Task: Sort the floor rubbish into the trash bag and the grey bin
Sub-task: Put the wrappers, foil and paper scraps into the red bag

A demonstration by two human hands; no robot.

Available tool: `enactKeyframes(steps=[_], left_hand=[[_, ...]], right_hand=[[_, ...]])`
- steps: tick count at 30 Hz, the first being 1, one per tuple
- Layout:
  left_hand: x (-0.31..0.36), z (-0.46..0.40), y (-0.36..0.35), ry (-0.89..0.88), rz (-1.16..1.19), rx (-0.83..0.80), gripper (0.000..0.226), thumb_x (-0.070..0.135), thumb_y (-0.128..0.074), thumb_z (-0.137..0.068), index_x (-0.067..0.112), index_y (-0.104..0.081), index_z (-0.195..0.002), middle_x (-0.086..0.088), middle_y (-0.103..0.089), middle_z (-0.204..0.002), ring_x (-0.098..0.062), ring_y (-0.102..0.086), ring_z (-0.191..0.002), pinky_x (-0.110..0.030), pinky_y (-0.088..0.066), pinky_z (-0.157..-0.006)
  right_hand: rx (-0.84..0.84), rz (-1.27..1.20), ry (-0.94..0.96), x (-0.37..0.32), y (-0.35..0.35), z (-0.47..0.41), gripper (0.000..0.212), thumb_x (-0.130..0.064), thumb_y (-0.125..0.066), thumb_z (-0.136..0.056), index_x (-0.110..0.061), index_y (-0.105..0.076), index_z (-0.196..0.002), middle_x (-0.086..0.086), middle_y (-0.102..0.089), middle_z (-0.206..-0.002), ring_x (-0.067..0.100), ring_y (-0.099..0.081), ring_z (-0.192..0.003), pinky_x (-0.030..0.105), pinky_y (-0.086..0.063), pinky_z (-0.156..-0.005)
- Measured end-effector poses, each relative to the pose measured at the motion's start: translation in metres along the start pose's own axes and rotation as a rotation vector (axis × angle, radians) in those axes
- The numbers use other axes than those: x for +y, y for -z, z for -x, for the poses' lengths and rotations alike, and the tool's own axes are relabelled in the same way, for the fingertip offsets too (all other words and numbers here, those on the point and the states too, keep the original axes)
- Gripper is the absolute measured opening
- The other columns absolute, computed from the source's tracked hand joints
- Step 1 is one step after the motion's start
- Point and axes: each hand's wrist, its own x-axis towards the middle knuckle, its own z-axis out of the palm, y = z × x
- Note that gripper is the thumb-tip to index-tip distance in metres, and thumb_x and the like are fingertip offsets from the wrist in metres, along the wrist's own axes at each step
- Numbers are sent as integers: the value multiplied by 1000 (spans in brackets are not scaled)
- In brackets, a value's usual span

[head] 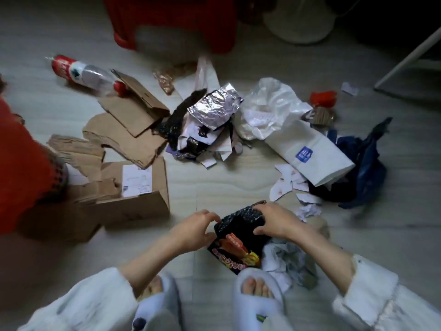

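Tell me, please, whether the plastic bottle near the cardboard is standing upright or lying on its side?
Lying on its side. The plastic bottle rests lengthwise on the floor, its red cap end beside the torn cardboard.

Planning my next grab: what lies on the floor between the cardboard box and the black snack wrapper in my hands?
Bare floor between the cardboard box and black snack wrapper, apart from your left hand, in the head view.
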Motion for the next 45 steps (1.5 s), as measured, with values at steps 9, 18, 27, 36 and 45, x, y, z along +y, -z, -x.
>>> enactKeyframes(steps=[9,18,27,36,45], left_hand=[[3,-17,-57,121,245,145,71,35,-75,-72,15,-42,-132,-8,-46,-123,-22,-47,-115,-32,-39,-99],[-14,-25,-28,483,735,281,44,6,-80,-66,6,-63,-106,-13,-69,-102,-26,-65,-95,-40,-51,-89],[-31,5,-12,487,951,384,25,1,-66,-81,18,-52,-94,0,-61,-87,-12,-58,-78,-25,-48,-69],[-33,17,-18,440,616,437,18,9,-71,-77,8,-57,-88,-3,-62,-82,-19,-57,-78,-28,-42,-67],[-27,18,0,331,684,446,23,12,-57,-88,14,-51,-109,-7,-65,-101,-23,-62,-94,-41,-50,-85]], right_hand=[[208,-303,9,5,-25,-24,18,-27,-62,-86,-19,-65,-102,7,-66,-108,26,-58,-101,30,-40,-75],[355,-423,93,12,-35,-30,35,-23,-57,-89,-16,-54,-123,6,-58,-121,23,-52,-115,34,-42,-98],[283,237,270,-13,-55,-44,68,-44,-44,-93,-21,-12,-149,3,-8,-158,23,-7,-145,45,-12,-115],[402,103,132,-31,-53,-68,42,-21,-58,-88,-12,-40,-126,10,-43,-126,30,-41,-116,42,-36,-91],[583,-191,13,-21,-14,-60,17,-17,-56,-87,-11,-60,-103,8,-61,-104,28,-54,-101,36,-39,-85]])
